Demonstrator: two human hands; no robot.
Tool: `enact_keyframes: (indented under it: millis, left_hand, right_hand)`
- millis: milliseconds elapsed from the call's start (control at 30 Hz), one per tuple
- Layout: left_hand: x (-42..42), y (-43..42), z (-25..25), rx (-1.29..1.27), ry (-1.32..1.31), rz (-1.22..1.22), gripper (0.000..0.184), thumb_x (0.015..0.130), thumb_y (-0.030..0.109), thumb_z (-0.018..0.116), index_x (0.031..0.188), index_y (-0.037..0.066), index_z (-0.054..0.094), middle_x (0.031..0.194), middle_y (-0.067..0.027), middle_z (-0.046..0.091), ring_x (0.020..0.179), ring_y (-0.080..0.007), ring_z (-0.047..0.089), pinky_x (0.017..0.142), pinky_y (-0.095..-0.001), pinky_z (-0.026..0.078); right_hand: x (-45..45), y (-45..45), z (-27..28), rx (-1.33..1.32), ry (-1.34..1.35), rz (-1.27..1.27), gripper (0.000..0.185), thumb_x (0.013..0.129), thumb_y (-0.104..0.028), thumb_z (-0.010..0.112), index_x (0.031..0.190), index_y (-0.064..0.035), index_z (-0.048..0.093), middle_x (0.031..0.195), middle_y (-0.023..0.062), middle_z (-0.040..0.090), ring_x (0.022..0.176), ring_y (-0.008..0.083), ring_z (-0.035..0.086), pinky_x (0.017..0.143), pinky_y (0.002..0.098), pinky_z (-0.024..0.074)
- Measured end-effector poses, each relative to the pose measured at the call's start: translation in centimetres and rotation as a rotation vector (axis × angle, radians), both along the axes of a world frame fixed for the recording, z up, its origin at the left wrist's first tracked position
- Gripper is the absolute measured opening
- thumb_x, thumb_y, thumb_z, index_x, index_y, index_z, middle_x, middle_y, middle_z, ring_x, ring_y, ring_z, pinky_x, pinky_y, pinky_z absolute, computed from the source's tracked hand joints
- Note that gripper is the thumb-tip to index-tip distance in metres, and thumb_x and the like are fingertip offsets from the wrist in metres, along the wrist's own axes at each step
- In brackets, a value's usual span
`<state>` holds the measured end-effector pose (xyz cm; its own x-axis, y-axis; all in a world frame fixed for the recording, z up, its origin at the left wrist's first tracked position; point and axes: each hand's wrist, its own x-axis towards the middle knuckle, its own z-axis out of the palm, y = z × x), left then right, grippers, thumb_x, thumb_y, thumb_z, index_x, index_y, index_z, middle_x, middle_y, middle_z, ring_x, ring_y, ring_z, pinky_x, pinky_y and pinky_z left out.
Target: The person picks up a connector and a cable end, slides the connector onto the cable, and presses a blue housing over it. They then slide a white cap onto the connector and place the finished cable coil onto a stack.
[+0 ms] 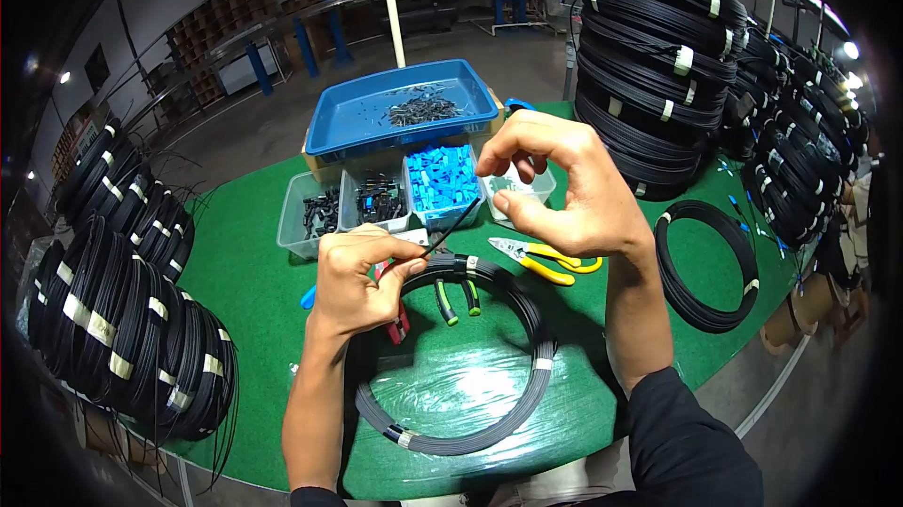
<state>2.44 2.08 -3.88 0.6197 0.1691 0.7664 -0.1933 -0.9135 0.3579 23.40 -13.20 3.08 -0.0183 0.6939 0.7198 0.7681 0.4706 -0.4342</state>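
My left hand [362, 278] pinches a thin black cable [453, 228] between thumb and forefinger, its free end pointing up and to the right. Just above and right of that end is my right hand [578, 192], thumb and forefinger apart with nothing visible between them; the other fingers are curled. Below both hands lies a coil of black cable [470, 441] bound with tape. Yellow-handled strippers [541, 261] rest right of the coil's top. Inside the ring, a tool with green-and-black handles [456, 303] shows in part, and a red tool [399, 324] is partly behind my left hand.
Clear bins hold black parts [378, 198], blue pieces [442, 180] and white items [520, 189]. A blue tray [329, 126] with small dark pieces stands behind. Cable coils are stacked at right [649, 84] and left [132, 347]; another coil [710, 324] lies on the green mat [245, 272].
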Motion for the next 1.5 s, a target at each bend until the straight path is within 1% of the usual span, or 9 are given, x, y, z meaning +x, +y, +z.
enact_keyframes:
  millis: [233, 300, 567, 633, 800, 967, 1133, 1300, 1500]
  left_hand:
    - [-0.1, -0.1, 0.1, 0.010, 0.038, -0.004, 0.015, 0.063, -0.010, 0.073, 0.076, -0.002, 0.073, 0.068, -0.0118, 0.072, 0.059, -0.0222, 0.068, 0.060, -0.0302, 0.051]
    - [-0.2, -0.1, 0.2, 0.022, 0.051, 0.003, 0.015, 0.063, -0.010, 0.072, 0.076, -0.002, 0.073, 0.068, -0.0120, 0.072, 0.059, -0.0222, 0.068, 0.060, -0.0300, 0.051]
    - [-0.4, -0.2, 0.5, -0.010, 0.080, 0.030, 0.013, 0.064, -0.003, 0.076, 0.076, 0.002, 0.075, 0.069, -0.0126, 0.071, 0.062, -0.0257, 0.070, 0.060, -0.0327, 0.054]
    - [-0.4, -0.3, 0.5, -0.012, 0.093, 0.030, 0.013, 0.064, -0.003, 0.075, 0.075, 0.002, 0.075, 0.069, -0.0127, 0.072, 0.062, -0.0258, 0.070, 0.060, -0.0329, 0.054]
    - [-0.2, -0.4, 0.4, 0.013, 0.068, 0.021, 0.015, 0.060, -0.008, 0.070, 0.074, -0.002, 0.073, 0.066, -0.0130, 0.070, 0.057, -0.0234, 0.067, 0.059, -0.0308, 0.052]
    - [-0.4, -0.1, 0.4, -0.008, 0.091, 0.030, 0.012, 0.065, -0.003, 0.076, 0.075, 0.002, 0.075, 0.070, -0.0127, 0.072, 0.063, -0.0262, 0.070, 0.061, -0.0333, 0.055]
    - [-0.4, -0.2, 0.4, -0.014, 0.093, 0.030, 0.012, 0.065, -0.002, 0.076, 0.076, 0.003, 0.075, 0.070, -0.0123, 0.072, 0.063, -0.0263, 0.071, 0.060, -0.0331, 0.055]
    - [-0.3, -0.4, 0.5, 0.022, 0.075, 0.021, 0.014, 0.061, -0.007, 0.071, 0.073, -0.001, 0.073, 0.065, -0.0120, 0.070, 0.058, -0.0231, 0.068, 0.059, -0.0303, 0.052]
    - [-0.3, -0.3, 0.4, 0.020, 0.081, 0.023, 0.014, 0.061, -0.007, 0.071, 0.073, -0.001, 0.073, 0.065, -0.0121, 0.069, 0.057, -0.0232, 0.067, 0.058, -0.0307, 0.051]
  right_hand:
    - [0.1, 0.6, -0.5, -0.024, -0.009, 0.061, 0.010, 0.070, -0.008, 0.067, 0.074, 0.0001, 0.068, 0.068, 0.0082, 0.065, 0.063, 0.0159, 0.062, 0.060, 0.0283, 0.0488]
    - [0.3, 0.4, -0.5, -0.015, 0.054, 0.057, 0.005, 0.072, -0.005, 0.066, 0.071, -0.0007, 0.064, 0.068, 0.0031, 0.062, 0.063, 0.0117, 0.054, 0.058, 0.0276, 0.0418]
    - [0.9, -0.1, 0.0, 0.015, 0.087, 0.049, 0.011, 0.070, -0.008, 0.066, 0.078, -0.0008, 0.063, 0.071, 0.0020, 0.058, 0.063, 0.0108, 0.050, 0.059, 0.0263, 0.0373]
    - [0.5, 0.1, 0.0, -0.035, 0.041, 0.042, 0.015, 0.069, -0.011, 0.068, 0.077, 0.0007, 0.066, 0.072, 0.0072, 0.064, 0.062, 0.0146, 0.058, 0.060, 0.0281, 0.0465]
    - [0.6, 1.0, -0.8, -0.097, 0.028, 0.068, 0.015, 0.067, -0.013, 0.066, 0.072, 0.0009, 0.066, 0.067, 0.0077, 0.064, 0.059, 0.0158, 0.059, 0.057, 0.0292, 0.0475]
    - [0.7, -0.3, -0.1, -0.052, 0.217, 0.080, 0.007, 0.072, -0.005, 0.063, 0.074, 0.0001, 0.059, 0.072, 0.0014, 0.058, 0.064, 0.0074, 0.051, 0.059, 0.0239, 0.0399]
    - [0.9, -0.6, 0.2, -0.036, 0.056, 0.025, 0.010, 0.071, -0.007, 0.064, 0.076, 0.0001, 0.060, 0.073, 0.0013, 0.058, 0.065, 0.0094, 0.053, 0.059, 0.0244, 0.0400]
    - [0.7, 0.7, -0.5, -0.143, 0.010, 0.077, 0.018, 0.068, -0.016, 0.070, 0.074, 0.0004, 0.066, 0.069, 0.0062, 0.066, 0.061, 0.0154, 0.060, 0.058, 0.0289, 0.0481]
    - [1.1, 0.0, 0.0, -0.088, 0.030, 0.092, 0.010, 0.069, -0.009, 0.064, 0.070, -0.0002, 0.059, 0.067, 0.0014, 0.057, 0.061, 0.0092, 0.051, 0.056, 0.0257, 0.0399]
